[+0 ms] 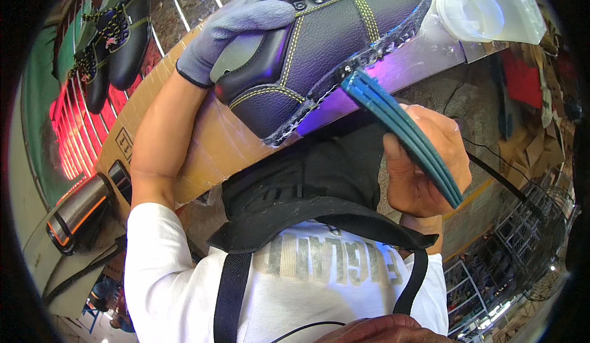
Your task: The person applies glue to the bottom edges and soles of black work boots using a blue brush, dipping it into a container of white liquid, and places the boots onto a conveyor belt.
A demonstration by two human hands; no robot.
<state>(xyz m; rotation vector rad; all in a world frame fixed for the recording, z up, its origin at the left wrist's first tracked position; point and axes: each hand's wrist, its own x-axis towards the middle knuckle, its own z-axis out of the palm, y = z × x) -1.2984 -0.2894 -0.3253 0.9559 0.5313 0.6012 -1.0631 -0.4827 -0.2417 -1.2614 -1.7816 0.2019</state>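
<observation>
A black leather lace-up shoe (332, 54) with yellow stitching lies on its side, its rough, whitish-frayed bottom edge facing me. My left hand (243, 26), in a grey knit glove, is closed over the shoe's collar and tongue by the laces. My bare right hand (427, 161) is wrapped round the handle of a long teal brush (402, 134) with lengthwise grooves. The brush's far end is at the shoe's lower edge, near the middle of its length; its bristles cannot be made out clearly. A bluish line shows along the edge toward the toe.
A translucent plastic tub (476, 14) stands beyond the toe. Brown cardboard (212, 152) lies under the shoe and along the left. Other black shoes (129, 35) hang on a metal rack at upper left, near a red glow. A silver-and-black cylinder (80, 214) sits at left; a fan (541, 238) stands at right.
</observation>
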